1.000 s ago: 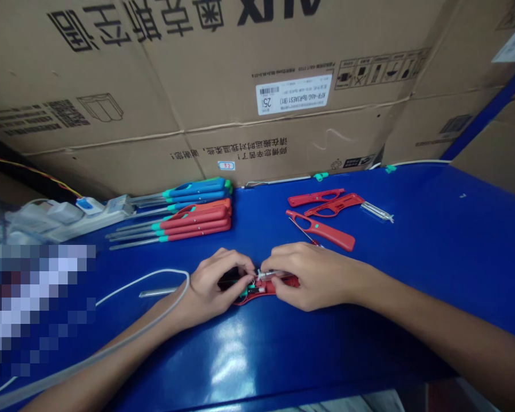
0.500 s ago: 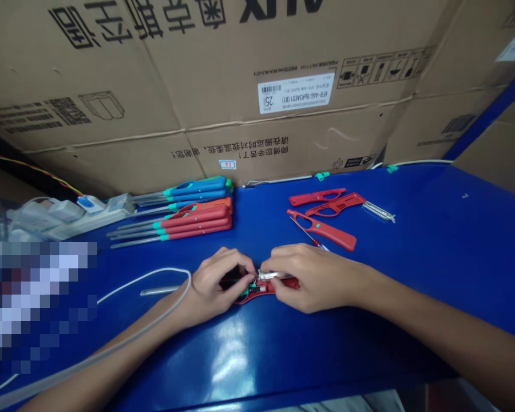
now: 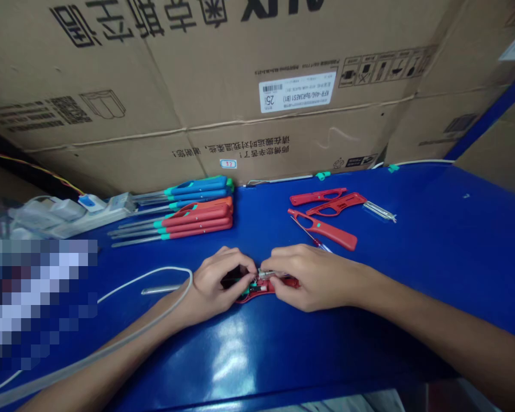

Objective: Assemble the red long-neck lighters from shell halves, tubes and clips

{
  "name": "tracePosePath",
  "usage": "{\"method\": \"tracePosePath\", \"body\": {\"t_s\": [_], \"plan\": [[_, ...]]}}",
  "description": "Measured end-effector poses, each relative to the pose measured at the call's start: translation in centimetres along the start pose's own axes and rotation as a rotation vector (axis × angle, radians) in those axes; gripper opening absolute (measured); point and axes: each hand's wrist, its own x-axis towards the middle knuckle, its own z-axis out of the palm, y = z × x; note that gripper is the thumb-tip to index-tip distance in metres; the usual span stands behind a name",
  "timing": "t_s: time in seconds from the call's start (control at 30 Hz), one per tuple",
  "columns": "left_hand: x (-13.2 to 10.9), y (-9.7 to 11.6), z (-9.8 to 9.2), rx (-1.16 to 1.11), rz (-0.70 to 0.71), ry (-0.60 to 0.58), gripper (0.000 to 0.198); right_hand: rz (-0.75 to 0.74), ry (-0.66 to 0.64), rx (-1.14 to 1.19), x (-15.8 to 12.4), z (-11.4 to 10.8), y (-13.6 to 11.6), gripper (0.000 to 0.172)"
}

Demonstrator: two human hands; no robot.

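A red half-shell of a long-nosed lighter (image 3: 255,296) lies on the blue table between my hands. Its inside faces up, with green and black parts showing. My left hand (image 3: 218,281) is closed round its nozzle side, thumb and forefinger pinched close to the small parts; whether the fingertips also grip a wire I cannot tell. The metal tube (image 3: 159,290) sticks out past my left wrist. In my right hand (image 3: 306,278) a clear fuel tank (image 3: 266,275) is pinched between thumb and fingers, its end over the shell. The shell's handle end is partly hidden under this hand.
Behind my hands lie a red lighter body (image 3: 337,232), a screwdriver (image 3: 320,244), more red shells (image 3: 313,196) and clear tanks (image 3: 380,211). Assembled lighters (image 3: 197,220) are stacked at left, by a power strip (image 3: 96,214). A white cable (image 3: 154,270) crosses my left forearm. A cardboard box (image 3: 223,126) stands behind.
Both hands stay almost in place. The clear tank in my right hand has tilted very slightly at the shell. The other things have not moved.
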Motion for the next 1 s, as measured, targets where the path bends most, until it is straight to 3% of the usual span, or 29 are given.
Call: {"method": "tracePosePath", "body": {"t_s": [1.0], "plan": [[0.07, 0.16, 0.06, -0.012, -0.005, 0.019, 0.008, -0.002, 0.003, 0.079, 0.26, 0.64, 0.26, 0.015]]}}
